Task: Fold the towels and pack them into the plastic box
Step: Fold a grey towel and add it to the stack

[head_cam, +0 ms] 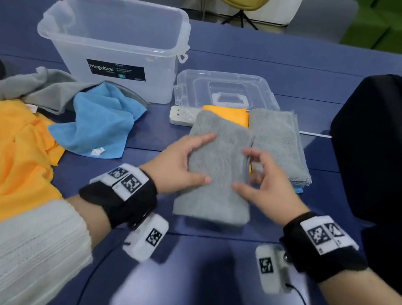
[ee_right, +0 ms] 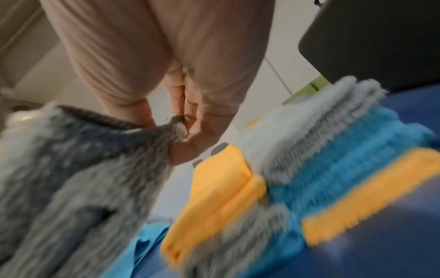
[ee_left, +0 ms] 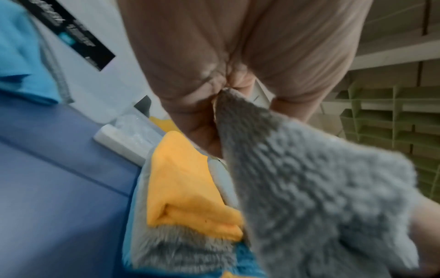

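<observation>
Both hands are closed on one folded grey towel (head_cam: 218, 171), which is held in front of the body. Its left edge is gripped by the left hand (head_cam: 179, 164), thumb on top and fingers curled beneath; its right edge is pinched by the right hand (head_cam: 263, 187) in the same way. In each wrist view a bunched grey corner is seen caught between thumb and fingers. The towel's long axis runs from 6 to 12 o'clock, away from the body, and its near end hangs free above the blue table (head_cam: 200, 273).

Directly under the far part of this towel a folded stack is seen, with an orange towel (head_cam: 228, 114) showing at its top edge. Just beside it, at 1 o'clock, a second folded pile (head_cam: 275, 138) is topped in grey, with blue and orange layers visible in the right wrist view.

The plastic box (head_cam: 111, 42) stands open at 11 o'clock, well beyond the hands and apparently without towels inside; the left hand is the nearer to it. Its lid (head_cam: 221, 88) lies flat at 12 o'clock behind the stacks. At 9 to 10 o'clock loose towels are heaped unfolded: orange (head_cam: 3, 157), blue (head_cam: 100, 121) and grey (head_cam: 31, 87).

The held towel looks thick, plush and neatly squared. It is judged ready to be laid on the stack.
</observation>
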The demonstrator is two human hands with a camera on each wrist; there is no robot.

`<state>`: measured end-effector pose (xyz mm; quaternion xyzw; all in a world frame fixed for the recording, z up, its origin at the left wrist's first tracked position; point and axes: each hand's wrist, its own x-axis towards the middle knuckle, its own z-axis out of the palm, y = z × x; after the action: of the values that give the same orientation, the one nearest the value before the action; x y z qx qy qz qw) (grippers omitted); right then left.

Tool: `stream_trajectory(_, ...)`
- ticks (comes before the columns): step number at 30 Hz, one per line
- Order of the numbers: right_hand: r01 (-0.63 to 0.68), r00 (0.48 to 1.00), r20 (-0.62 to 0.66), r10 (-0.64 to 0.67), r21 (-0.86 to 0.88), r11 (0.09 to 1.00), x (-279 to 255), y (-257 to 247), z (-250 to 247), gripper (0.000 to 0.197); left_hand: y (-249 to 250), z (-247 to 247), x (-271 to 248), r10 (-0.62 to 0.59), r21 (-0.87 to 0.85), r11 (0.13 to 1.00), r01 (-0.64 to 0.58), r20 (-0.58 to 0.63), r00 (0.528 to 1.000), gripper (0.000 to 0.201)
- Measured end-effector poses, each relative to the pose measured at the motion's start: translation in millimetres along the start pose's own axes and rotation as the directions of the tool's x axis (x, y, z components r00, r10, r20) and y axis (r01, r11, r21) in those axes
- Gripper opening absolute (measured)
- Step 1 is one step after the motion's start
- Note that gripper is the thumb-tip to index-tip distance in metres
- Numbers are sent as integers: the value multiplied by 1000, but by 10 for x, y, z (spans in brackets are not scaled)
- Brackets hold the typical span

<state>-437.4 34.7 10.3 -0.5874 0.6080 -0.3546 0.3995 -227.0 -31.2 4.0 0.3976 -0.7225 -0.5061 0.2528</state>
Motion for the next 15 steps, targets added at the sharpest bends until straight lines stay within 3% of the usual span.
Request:
stream_trajectory(3, 67, 995, -69, -78, -157, 985, 365, -46, -226, 64, 31, -58, 379, 4, 172, 985, -5, 4, 1000, 109)
stream_trajectory(6, 73, 991, -90, -104, -299, 951, 671, 22, -323, 59, 12, -45, 686, -57, 253, 966, 60, -22, 998, 109)
stream_trajectory(11, -7, 994, -103, -44, -451, 893, 924, 229, -221, 39, -94, 26, 965, -149, 326, 935, 143, -8, 989, 110)
stream_trajectory(15, -68, 998, -40, 55, -568, 820, 969, 314, -140, 44, -236, 68, 1062, -231, 307, 925, 226, -20, 973, 115)
